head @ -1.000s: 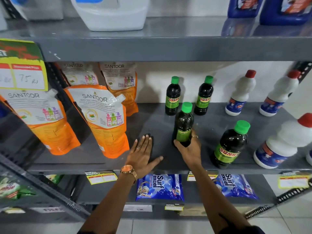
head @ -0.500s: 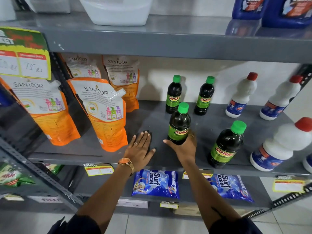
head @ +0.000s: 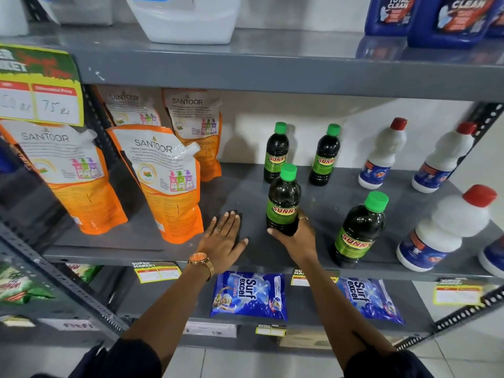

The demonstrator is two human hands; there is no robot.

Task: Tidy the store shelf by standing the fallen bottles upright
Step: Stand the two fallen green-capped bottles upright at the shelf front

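My right hand [head: 296,238] is wrapped around the base of a dark Sunny bottle [head: 283,199] with a green cap, which stands upright on the grey middle shelf [head: 245,192]. My left hand [head: 222,238] lies flat on the shelf just left of it, fingers spread, holding nothing. Another dark Sunny bottle [head: 358,230] stands upright at the front right. Two more Sunny bottles [head: 276,152] [head: 325,155] stand at the back. Three white bottles with red caps [head: 383,154] [head: 443,159] [head: 447,227] stand on the right.
Orange Santoor refill pouches [head: 161,181] lean on the left of the shelf. Blue Surf Excel packets [head: 249,294] lie on the shelf below. A white jug [head: 185,17] and blue bottles [head: 452,20] sit on the shelf above. A price sign [head: 41,88] hangs at the left.
My right hand has turned the Sunny bottle so its label now faces me. My left hand stays flat on the shelf.
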